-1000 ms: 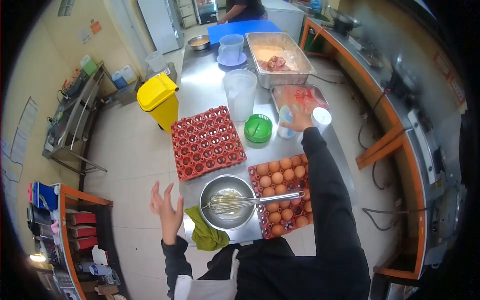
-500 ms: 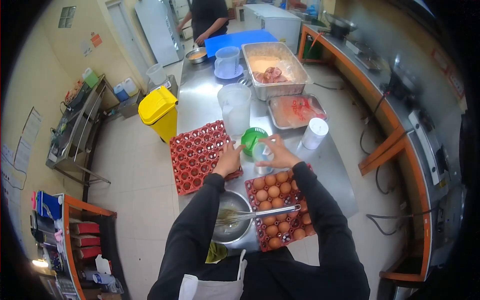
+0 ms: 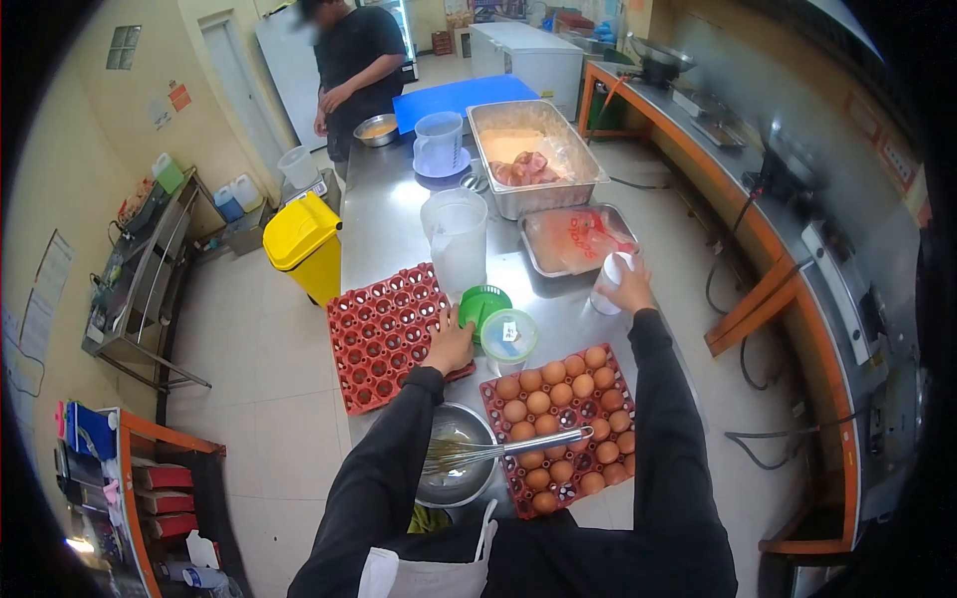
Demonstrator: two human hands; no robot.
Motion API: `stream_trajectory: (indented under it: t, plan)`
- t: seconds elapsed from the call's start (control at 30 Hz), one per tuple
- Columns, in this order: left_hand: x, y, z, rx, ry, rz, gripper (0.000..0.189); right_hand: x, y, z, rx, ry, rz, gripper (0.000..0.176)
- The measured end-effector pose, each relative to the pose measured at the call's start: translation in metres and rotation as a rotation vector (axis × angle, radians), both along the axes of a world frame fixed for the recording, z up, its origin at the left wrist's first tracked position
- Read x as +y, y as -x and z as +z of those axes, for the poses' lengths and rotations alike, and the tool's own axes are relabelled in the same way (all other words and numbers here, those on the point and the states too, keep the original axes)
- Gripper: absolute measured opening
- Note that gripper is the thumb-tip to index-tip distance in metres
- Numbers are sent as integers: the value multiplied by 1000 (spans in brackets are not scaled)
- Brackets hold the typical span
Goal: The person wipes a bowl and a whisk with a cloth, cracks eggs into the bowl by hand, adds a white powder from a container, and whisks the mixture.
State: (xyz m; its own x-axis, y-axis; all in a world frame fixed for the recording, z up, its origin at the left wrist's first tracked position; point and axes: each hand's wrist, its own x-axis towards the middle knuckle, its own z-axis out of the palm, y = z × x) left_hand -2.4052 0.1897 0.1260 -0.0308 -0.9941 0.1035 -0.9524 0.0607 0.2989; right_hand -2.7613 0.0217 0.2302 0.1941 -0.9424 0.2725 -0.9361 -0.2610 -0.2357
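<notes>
My right hand [image 3: 630, 288] is wrapped round a white canister [image 3: 606, 299] on the right side of the steel table. My left hand [image 3: 451, 344] has its fingers apart, over the edge of a red egg tray [image 3: 374, 334] without eggs and at the rim of a green plastic dish [image 3: 481, 302]. Between my hands stands a clear tub [image 3: 509, 339] with a lid and a small label. Nearer me, a whisk [image 3: 508, 448] lies across a steel bowl [image 3: 454, 488] and a second tray of brown eggs [image 3: 556, 399].
A tall clear jug [image 3: 459, 244] stands behind the green dish. Farther back are a bagged pack in a metal tray [image 3: 528, 254], a deep pan [image 3: 533, 206] with raw meat, and a measuring jug [image 3: 439, 145]. A person [image 3: 359, 65] stands at the far end, left.
My right hand has left the clear tub and moved right onto the white canister. The tub now stands lidded beside the green dish. The far person shows more fully.
</notes>
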Motion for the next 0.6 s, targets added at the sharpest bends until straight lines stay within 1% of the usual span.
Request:
stream_trajectory:
  t: [0.1,0.2,0.23,0.3,0.4,0.47,0.5,0.57,0.6]
  plan:
    - [9,-2,2,56,-15,-8,40,10,-8,-10,-24,-10,-16,76]
    - [16,-2,0,91,24,-19,40,38,-22,-2,-40,-81,116,68]
    - [18,-2,1,92,-5,-24,41,43,-26,-6,-41,-73,172,68]
    - [21,-5,2,95,-63,-32,45,58,-36,-10,-42,-57,285,67]
    - [24,-7,0,23,-75,-48,50,80,-54,-8,-32,-83,389,66]
    - [29,-7,1,27,-48,-42,51,94,-62,-6,-42,-120,445,66]
    - [31,-7,3,28,-37,-43,51,100,-67,-3,-30,-147,446,69]
    - [40,-8,12,97,-5,-27,55,102,-67,-11,6,-96,495,71]
    - [46,-9,23,95,19,-24,56,103,-64,-12,-41,-103,524,71]
